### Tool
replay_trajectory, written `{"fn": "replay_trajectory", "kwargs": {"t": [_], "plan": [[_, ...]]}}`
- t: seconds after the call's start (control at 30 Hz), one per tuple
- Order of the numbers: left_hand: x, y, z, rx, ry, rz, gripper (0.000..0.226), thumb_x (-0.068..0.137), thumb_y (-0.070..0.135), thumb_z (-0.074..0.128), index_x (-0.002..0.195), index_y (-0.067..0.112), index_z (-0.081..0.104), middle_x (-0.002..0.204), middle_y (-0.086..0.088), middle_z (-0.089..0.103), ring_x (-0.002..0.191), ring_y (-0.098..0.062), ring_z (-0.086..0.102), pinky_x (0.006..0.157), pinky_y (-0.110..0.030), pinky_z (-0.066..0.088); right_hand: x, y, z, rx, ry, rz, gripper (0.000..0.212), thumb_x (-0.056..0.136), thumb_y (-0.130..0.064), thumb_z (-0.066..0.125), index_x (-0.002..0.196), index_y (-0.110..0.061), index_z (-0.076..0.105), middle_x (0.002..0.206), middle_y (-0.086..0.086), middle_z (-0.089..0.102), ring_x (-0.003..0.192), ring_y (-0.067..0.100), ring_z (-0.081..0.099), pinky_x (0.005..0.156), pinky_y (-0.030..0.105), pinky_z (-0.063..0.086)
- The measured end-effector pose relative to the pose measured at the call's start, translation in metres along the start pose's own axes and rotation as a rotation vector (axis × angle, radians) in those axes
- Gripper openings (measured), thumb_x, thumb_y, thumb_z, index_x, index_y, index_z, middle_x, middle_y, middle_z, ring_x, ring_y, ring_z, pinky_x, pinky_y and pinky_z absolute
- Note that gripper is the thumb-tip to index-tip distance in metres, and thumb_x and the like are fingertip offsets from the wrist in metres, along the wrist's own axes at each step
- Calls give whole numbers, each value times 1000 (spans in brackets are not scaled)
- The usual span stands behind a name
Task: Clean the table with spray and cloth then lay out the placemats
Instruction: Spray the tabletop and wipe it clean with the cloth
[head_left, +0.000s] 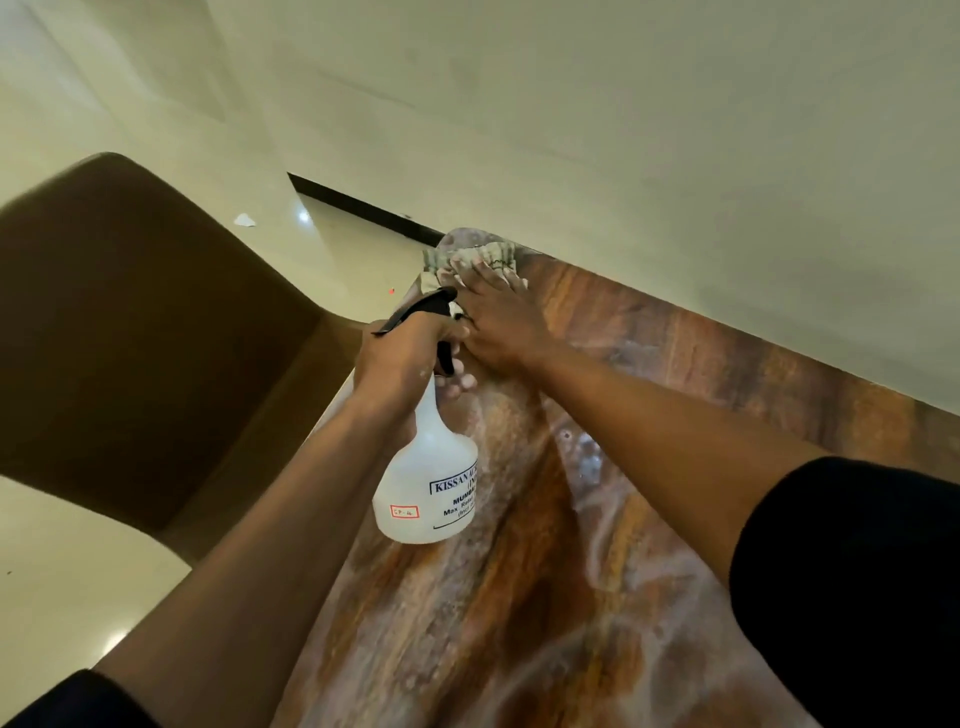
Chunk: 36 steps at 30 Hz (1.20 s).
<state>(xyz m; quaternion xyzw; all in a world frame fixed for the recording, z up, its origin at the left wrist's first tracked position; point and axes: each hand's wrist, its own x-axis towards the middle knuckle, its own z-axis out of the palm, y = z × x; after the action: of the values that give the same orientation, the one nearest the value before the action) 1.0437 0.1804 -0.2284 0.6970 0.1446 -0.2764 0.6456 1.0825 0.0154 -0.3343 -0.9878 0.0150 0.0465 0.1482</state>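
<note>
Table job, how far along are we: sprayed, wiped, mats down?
Spraying looks done: wet streaks and droplets show on the table. Wiping is in hand: the right hand presses the cloth flat at the far corner, while the left hand grips the spray bottle above the surface. The near part still looks wet. No placemats are in view, so laying them out is left.

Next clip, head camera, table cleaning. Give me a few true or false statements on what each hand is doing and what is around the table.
1. The left hand holds the spray bottle by its neck. True.
2. The right hand presses the cloth flat on the table. True.
3. The cloth lies at the near edge of the table. False: it is at the far end.
4. Placemats are laid out. False: none show.
5. A brown chair stands left of the table. True.
</note>
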Motion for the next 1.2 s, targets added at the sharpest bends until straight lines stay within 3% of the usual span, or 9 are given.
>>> {"fn": "replay_trajectory", "kwargs": {"t": [0.1,0.17,0.4,0.67,0.77,0.93,1.0,1.13,1.2], "plan": [[5,-1,-7,-6,13,8,20,88,9,73,107,5,73,67,-12,67,53,-27,67,49,-25,52,6,15,-5,-9,-39,-98,61,104,-35,35,162,-32,15,170,-5,8,157,15,3,127,44,5],[7,-3,-9,-17,6,6,17,88,9,73,104,4,71,65,-12,66,53,-29,66,49,-26,51,10,28,-7,-26,-36,-65,62,105,-37,34,163,-32,11,171,-5,5,157,15,1,126,45,6],[4,-1,-16,-18,-40,-9,14,89,9,73,101,2,71,67,-13,67,58,-29,65,48,-25,52,36,17,-8,43,48,336,62,108,-34,32,163,-24,6,171,0,-2,157,25,-4,125,52,2],[7,-2,-29,-1,-6,45,7,88,11,74,88,3,74,64,-11,68,58,-29,70,48,-24,51,45,5,0,-6,-4,-84,59,105,-41,31,161,-35,17,170,-8,8,157,14,2,125,44,1],[8,-6,-31,8,-11,46,11,88,11,73,97,4,75,67,-12,68,59,-30,70,50,-25,51,52,12,-5,-9,-21,-62,60,106,-42,32,162,-32,12,171,-7,3,157,16,-2,124,46,0],[-1,-12,-31,3,-42,55,17,89,10,74,104,1,73,72,-15,69,57,-29,69,52,-28,52,79,-16,-6,18,-47,232,64,108,-39,31,163,-25,3,171,1,-5,157,26,-8,125,53,-2],[-4,-12,-32,-1,-47,51,20,89,11,75,106,1,72,71,-14,69,59,-30,70,51,-27,51,71,-22,0,23,-20,195,64,107,-37,33,163,-26,5,171,2,-3,157,27,-6,125,54,-1],[-6,-11,-27,-20,-54,47,10,89,10,75,96,3,72,71,-15,68,58,-30,69,47,-26,50,51,-3,-3,-35,-44,-68,60,106,-39,34,162,-32,13,171,-5,4,157,19,-1,125,48,0],[-9,-12,-23,-6,-64,59,7,90,9,74,90,2,72,71,-15,67,56,-29,68,47,-25,50,49,9,-8,-32,-44,-66,60,106,-36,32,163,-32,12,171,-4,4,157,19,0,125,47,1]]}}
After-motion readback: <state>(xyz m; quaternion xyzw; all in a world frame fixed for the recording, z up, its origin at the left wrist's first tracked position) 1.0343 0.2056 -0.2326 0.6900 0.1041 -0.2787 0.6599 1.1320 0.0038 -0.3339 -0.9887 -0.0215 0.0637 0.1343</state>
